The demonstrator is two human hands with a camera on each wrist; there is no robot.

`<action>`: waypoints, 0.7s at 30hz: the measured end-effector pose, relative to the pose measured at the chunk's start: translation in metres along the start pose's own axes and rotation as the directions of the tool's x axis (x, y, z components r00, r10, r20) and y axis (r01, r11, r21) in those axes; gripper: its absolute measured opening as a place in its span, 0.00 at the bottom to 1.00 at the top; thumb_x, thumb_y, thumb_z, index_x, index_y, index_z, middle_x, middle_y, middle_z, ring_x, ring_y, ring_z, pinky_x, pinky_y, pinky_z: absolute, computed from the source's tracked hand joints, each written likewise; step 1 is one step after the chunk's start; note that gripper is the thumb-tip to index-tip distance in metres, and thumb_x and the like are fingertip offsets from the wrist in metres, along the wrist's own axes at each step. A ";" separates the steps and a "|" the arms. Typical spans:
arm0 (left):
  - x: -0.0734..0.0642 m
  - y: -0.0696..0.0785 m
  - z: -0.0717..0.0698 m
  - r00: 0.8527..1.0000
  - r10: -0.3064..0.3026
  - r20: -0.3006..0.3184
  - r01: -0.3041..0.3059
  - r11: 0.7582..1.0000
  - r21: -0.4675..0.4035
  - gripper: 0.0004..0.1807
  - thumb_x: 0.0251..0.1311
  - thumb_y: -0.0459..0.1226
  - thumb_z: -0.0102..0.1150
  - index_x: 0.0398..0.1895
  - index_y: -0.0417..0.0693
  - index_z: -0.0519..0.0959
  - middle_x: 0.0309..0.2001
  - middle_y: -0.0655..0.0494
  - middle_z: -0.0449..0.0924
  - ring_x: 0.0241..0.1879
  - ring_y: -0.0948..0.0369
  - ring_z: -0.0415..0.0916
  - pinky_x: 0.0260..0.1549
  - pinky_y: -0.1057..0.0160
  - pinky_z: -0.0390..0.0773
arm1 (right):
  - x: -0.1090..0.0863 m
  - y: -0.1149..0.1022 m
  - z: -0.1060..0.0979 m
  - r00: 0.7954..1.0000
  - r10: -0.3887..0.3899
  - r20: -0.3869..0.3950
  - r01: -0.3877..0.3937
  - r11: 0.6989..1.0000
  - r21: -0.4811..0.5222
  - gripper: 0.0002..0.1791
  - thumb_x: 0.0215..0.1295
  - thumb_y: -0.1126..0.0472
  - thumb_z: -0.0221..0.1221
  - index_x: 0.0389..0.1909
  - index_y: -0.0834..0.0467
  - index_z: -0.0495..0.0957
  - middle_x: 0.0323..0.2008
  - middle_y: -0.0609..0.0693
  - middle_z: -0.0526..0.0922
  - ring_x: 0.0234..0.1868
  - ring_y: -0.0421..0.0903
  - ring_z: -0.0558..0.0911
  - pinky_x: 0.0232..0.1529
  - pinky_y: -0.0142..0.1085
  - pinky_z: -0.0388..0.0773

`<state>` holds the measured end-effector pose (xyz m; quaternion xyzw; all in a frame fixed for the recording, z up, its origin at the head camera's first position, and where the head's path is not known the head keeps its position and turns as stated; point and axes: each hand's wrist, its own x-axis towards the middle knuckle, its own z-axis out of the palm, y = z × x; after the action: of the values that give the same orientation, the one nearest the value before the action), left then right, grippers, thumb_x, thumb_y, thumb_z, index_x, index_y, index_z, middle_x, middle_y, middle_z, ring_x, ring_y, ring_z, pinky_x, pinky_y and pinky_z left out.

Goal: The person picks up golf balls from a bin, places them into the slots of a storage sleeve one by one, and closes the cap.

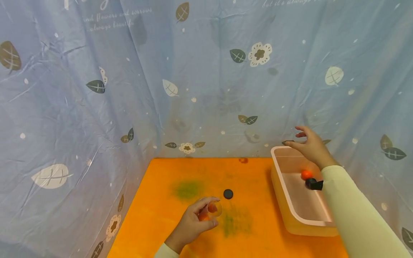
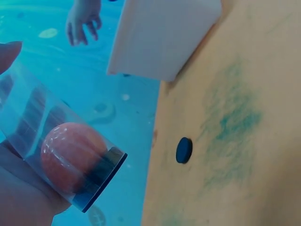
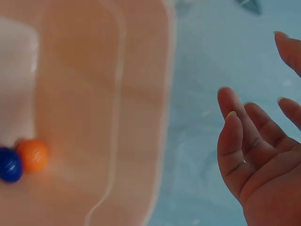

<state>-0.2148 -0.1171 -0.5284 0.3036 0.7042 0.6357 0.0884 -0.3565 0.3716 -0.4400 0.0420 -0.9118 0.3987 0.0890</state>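
My left hand (image 1: 190, 224) grips a clear plastic tube (image 1: 216, 209) above the table, its thumb and fingers around the side. In the left wrist view a pinkish-orange ball (image 2: 70, 150) rests inside the tube against a black end cap (image 2: 102, 176). My right hand (image 1: 308, 145) is raised at the far edge of a pale pink bin (image 1: 280, 172), fingers loosely bent and apart, with nothing in them. A round black disc (image 1: 228, 194) lies on the table just beyond the left hand.
Inside the bin are an orange ball (image 1: 306, 175), a dark blue ball (image 1: 311, 183) and a black angular piece (image 1: 318, 185) partly behind the right sleeve. The orange tabletop (image 1: 161, 215) has green smudges. A blue patterned curtain (image 1: 213, 71) hangs around the table.
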 end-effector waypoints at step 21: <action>-0.001 -0.010 -0.004 1.000 -0.014 -0.009 0.014 1.000 -0.004 0.31 0.70 0.31 0.71 0.75 0.55 0.78 0.51 0.43 0.77 0.28 0.60 0.58 0.34 0.62 0.67 | 0.000 0.099 0.026 0.983 0.151 0.101 -0.150 0.988 -0.022 0.56 0.74 0.52 0.72 0.81 0.74 0.44 0.67 0.83 0.65 0.54 0.72 0.80 0.52 0.60 0.81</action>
<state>-0.2198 -0.1210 -0.5377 0.2958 0.7055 0.6377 0.0902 -0.3744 0.4197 -0.5289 -0.0073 -0.9185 0.3951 0.0122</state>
